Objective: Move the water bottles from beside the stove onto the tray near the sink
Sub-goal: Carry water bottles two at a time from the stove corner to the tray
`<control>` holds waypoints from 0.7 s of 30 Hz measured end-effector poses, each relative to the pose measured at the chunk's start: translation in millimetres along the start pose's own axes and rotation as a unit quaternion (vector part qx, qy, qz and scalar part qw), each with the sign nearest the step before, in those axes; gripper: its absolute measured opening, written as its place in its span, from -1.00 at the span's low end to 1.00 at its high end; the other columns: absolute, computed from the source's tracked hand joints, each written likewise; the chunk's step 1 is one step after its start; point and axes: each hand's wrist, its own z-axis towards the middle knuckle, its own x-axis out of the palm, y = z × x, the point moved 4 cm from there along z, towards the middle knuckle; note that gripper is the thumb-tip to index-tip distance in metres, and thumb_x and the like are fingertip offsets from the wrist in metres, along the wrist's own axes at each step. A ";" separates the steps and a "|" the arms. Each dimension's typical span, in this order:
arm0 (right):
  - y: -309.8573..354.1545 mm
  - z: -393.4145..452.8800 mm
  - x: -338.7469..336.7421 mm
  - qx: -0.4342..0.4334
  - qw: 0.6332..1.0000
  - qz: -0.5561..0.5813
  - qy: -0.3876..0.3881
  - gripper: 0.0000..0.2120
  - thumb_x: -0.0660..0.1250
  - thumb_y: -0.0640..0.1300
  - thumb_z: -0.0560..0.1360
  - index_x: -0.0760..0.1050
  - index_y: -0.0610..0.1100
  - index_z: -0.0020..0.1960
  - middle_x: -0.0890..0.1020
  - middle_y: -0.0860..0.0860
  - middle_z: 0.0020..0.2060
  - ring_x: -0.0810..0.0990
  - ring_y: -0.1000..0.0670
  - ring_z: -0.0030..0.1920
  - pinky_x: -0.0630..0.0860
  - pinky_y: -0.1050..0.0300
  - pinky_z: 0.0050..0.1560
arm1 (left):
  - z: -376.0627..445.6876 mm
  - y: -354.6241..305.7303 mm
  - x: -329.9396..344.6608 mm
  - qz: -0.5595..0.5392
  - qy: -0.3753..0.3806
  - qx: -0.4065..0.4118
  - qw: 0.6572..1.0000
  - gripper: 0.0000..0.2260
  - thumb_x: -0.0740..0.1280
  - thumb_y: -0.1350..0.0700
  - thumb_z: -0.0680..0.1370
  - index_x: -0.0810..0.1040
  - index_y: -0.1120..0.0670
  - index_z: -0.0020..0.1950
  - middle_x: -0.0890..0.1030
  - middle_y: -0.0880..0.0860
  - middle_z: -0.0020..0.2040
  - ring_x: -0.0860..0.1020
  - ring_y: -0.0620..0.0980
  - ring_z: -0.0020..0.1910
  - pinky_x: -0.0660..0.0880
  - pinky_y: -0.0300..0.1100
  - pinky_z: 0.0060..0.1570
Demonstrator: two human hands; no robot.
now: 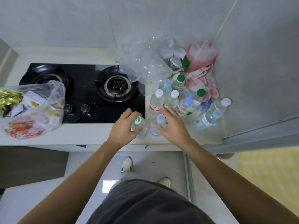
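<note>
Several clear water bottles (171,97) with white, blue and green caps stand crowded on the counter right of the black stove (90,92). My left hand (124,128) grips a bottle with a green-and-white cap (139,126) near the counter's front edge. Beside it, my right hand (173,125) curls round a blue-capped bottle (159,125). Both bottles stand upright on the counter. Two more bottles (210,115) lie tilted at the right. No tray or sink is in view.
Crumpled clear plastic wrap (145,62) lies behind the bottles, with a pink bag (200,57) and a pink cloth (202,81) in the corner. A plastic bag of packets (32,109) sits left of the stove. A grey wall (258,78) closes the right side.
</note>
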 end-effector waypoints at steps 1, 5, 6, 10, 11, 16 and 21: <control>-4.5 -2.8 4.5 0.014 1.000 0.024 0.006 -0.60 0.56 -0.01 0.43 0.53 -0.06 0.18 0.51 0.08 0.14 0.55 -0.03 0.18 0.59 -0.09 0.11 | -2.3 4.7 4.5 -0.024 -0.004 -0.008 1.000 -0.65 0.55 -0.09 0.51 0.54 -0.07 0.22 0.40 -0.09 0.04 0.49 -0.05 -0.08 0.59 -0.07 -0.20; -19.1 -11.9 24.2 0.089 0.991 0.097 0.022 -0.43 0.60 -0.01 0.39 0.45 0.07 0.33 0.55 0.12 0.21 0.57 0.01 0.22 0.63 -0.15 0.16 | -11.1 30.4 21.5 -0.105 0.017 -0.069 0.992 -0.41 0.68 -0.04 0.37 0.52 -0.12 0.33 0.40 -0.10 0.14 0.51 -0.16 0.09 0.61 -0.13 0.00; -22.2 -13.5 28.9 0.106 0.988 0.111 0.022 -0.41 0.60 -0.01 0.39 0.43 0.10 0.34 0.56 0.11 0.22 0.58 0.00 0.22 0.63 -0.17 0.16 | -13.0 36.9 26.0 -0.107 0.030 -0.088 0.990 -0.38 0.68 -0.02 0.37 0.51 -0.13 0.35 0.41 -0.12 0.15 0.50 -0.21 0.12 0.61 -0.10 0.05; -31.1 -14.0 47.2 0.159 0.976 0.152 0.010 -0.44 0.62 0.02 0.38 0.44 0.16 0.28 0.61 0.17 0.17 0.61 0.03 0.20 0.63 -0.16 0.19 | -15.7 57.7 43.9 -0.129 0.060 -0.146 0.979 -0.44 0.67 0.03 0.41 0.49 -0.14 0.31 0.49 -0.16 0.12 0.51 -0.25 0.10 0.51 -0.14 0.16; -33.6 -13.8 51.6 0.168 0.973 0.158 0.005 -0.44 0.63 0.02 0.37 0.45 0.17 0.26 0.63 0.19 0.15 0.62 0.04 0.19 0.62 -0.14 0.20 | -14.6 60.7 48.3 -0.137 0.069 -0.155 0.976 -0.43 0.67 0.04 0.41 0.49 -0.13 0.32 0.52 -0.13 0.13 0.53 -0.20 0.10 0.50 -0.13 0.17; -50.7 -14.3 73.1 0.223 0.960 0.169 0.000 -0.41 0.71 -0.05 0.30 0.51 0.11 0.23 0.68 0.18 0.06 0.66 0.05 0.10 0.63 -0.02 0.15 | -1.7 72.3 69.3 -0.181 0.105 -0.209 0.955 -0.39 0.71 0.06 0.33 0.49 -0.15 0.26 0.62 -0.08 0.16 0.60 -0.04 0.17 0.55 -0.10 0.20; -53.8 -13.2 85.3 0.248 0.955 0.162 -0.009 -0.45 0.74 -0.12 0.26 0.52 0.10 0.10 0.62 0.30 -0.12 0.64 0.10 -0.08 0.51 0.31 -0.05 | 5.7 73.2 84.6 -0.255 0.099 -0.260 0.926 -0.38 0.71 0.22 0.33 0.56 0.05 0.32 0.65 -0.18 0.06 0.64 -0.17 0.05 0.53 -0.43 -0.05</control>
